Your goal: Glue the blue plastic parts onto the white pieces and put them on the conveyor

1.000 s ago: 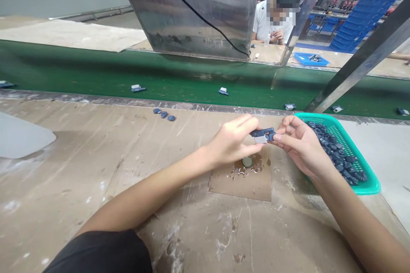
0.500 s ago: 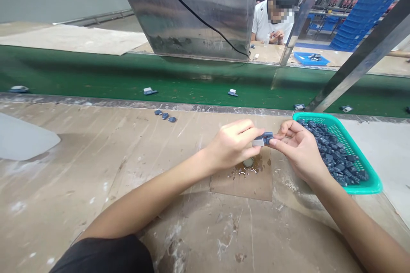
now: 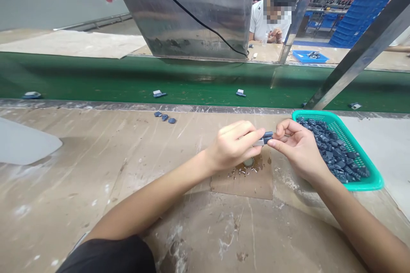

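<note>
Small blue-and-grey part (image 3: 265, 138) pinched between both hands above the workbench (image 3: 96, 166).

Left hand (image 3: 235, 147) closes thumb and forefinger on the part's near end, while the right hand (image 3: 296, 147) grips its far end with thumb and fingertips, the two hands almost touching. Directly beneath the grip lies a stained cardboard square (image 3: 243, 179) with a round cap (image 3: 247, 162) in a wet patch. Just right of the right hand sits a teal basket (image 3: 368, 183) heaped with dark blue pieces (image 3: 333, 153). Beyond the grip runs a green conveyor belt (image 3: 96, 81) carrying similar parts, and three loose blue pieces (image 3: 165, 117) lie on the bench up-left of the left hand.
</note>
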A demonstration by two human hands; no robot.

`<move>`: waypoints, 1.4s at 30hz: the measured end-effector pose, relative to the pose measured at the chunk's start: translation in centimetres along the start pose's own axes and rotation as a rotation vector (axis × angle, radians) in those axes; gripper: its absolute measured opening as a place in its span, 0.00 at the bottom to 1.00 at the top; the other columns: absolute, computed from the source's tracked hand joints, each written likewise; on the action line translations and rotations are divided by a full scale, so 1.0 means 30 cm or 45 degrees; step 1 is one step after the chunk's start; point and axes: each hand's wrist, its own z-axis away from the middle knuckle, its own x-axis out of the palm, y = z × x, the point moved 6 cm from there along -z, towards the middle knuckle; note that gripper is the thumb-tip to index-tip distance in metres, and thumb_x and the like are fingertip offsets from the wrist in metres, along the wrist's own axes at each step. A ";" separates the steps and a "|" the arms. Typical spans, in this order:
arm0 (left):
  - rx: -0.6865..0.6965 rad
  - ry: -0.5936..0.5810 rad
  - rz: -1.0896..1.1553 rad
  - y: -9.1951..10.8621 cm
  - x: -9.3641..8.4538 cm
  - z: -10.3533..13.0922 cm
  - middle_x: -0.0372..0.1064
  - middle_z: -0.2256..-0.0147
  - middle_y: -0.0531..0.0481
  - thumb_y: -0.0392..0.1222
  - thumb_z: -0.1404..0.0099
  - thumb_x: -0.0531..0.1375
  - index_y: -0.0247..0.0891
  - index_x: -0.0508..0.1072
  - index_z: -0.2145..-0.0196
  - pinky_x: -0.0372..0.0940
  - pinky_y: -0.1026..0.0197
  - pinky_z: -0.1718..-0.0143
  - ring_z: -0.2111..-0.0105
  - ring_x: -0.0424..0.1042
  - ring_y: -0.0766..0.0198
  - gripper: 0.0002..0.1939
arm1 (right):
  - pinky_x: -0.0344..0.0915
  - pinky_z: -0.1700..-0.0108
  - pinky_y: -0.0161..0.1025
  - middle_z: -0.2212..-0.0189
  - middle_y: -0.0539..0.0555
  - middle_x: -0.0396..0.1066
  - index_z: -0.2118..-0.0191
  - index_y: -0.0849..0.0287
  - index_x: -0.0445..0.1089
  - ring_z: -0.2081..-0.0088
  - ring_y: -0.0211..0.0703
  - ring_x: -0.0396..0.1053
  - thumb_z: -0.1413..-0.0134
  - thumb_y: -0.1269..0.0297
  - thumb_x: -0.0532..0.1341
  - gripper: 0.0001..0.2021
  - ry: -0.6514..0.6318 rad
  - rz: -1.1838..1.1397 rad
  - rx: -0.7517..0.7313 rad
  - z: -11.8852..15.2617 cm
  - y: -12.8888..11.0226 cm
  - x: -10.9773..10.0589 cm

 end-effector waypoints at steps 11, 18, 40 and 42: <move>-0.472 -0.680 0.078 -0.281 0.152 0.014 0.72 0.61 0.46 0.42 0.40 0.56 0.36 0.73 0.58 0.65 0.61 0.59 0.61 0.71 0.60 0.13 | 0.64 0.56 0.45 0.61 0.58 0.70 0.53 0.62 0.63 0.59 0.50 0.68 0.51 0.71 0.59 0.16 -0.129 1.314 -0.152 -0.069 -0.026 -0.175; -1.144 -1.039 -0.150 -0.640 0.302 0.094 0.65 0.53 0.31 0.39 0.45 0.59 0.27 0.72 0.56 0.57 0.45 0.50 0.50 0.62 0.40 0.19 | 0.63 0.66 0.36 0.68 0.54 0.72 0.63 0.59 0.73 0.64 0.47 0.69 0.54 0.71 0.62 0.09 -0.481 1.932 0.664 -0.075 0.107 -0.512; -1.615 -0.238 1.583 -0.369 0.407 -0.014 0.63 0.73 0.53 0.40 0.42 0.59 0.33 0.65 0.70 0.56 0.70 0.73 0.76 0.61 0.76 0.07 | 0.68 0.64 0.40 0.71 0.54 0.72 0.65 0.60 0.73 0.69 0.44 0.70 0.63 0.63 0.67 0.14 -0.040 0.363 0.231 -0.075 -0.036 -0.275; -1.622 -0.168 1.744 -0.332 0.323 0.025 0.63 0.72 0.54 0.36 0.50 0.65 0.34 0.67 0.67 0.54 0.70 0.74 0.77 0.60 0.77 0.12 | 0.68 0.60 0.42 0.68 0.54 0.72 0.64 0.59 0.73 0.68 0.43 0.71 0.57 0.62 0.64 0.12 -0.196 0.349 0.252 -0.062 -0.024 -0.210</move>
